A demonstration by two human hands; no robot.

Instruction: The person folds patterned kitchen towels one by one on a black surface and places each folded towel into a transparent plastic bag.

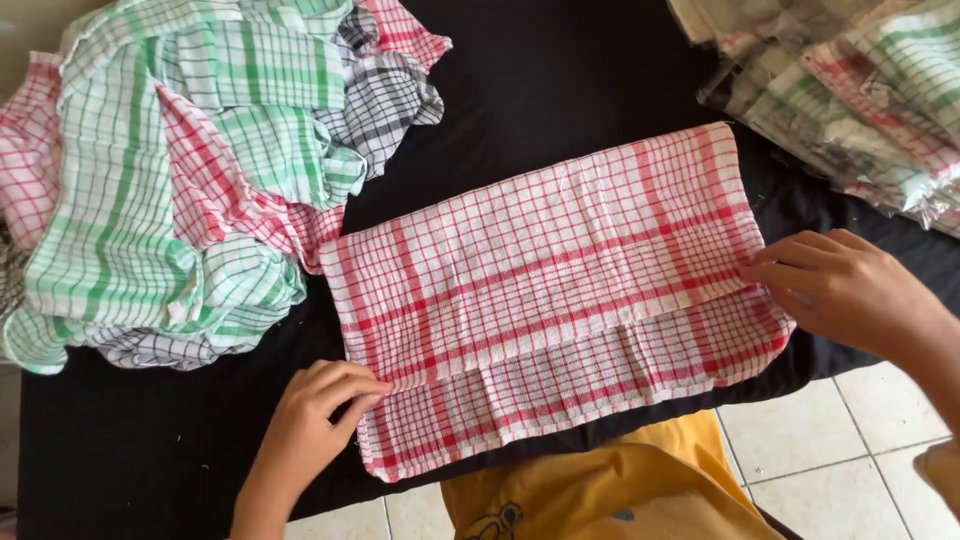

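So there's one red-and-white checked cloth [550, 300] spread flat on the black bench [560, 80], sitting at a slight slant, with its near long edge hanging right at the bench's front edge. The upper layer is folded down, and its edge runs across the cloth a bit above the bottom hem. The left hand [315, 415] pinches that fold edge at the cloth's left end, fingers closed on the fabric. The right hand [845, 290] does the same at the right end, fingertips gripping the fold near the cloth's right edge.

Room-wise: bare black bench above the cloth and a strip at lower left. Far left is one loose heap of checked cloths [170, 180] in green, red and black; it touches the spread cloth's top left corner. Top right corner has a stack of packaged cloths [850, 90], just apart from the spread one. I can't count either pile.
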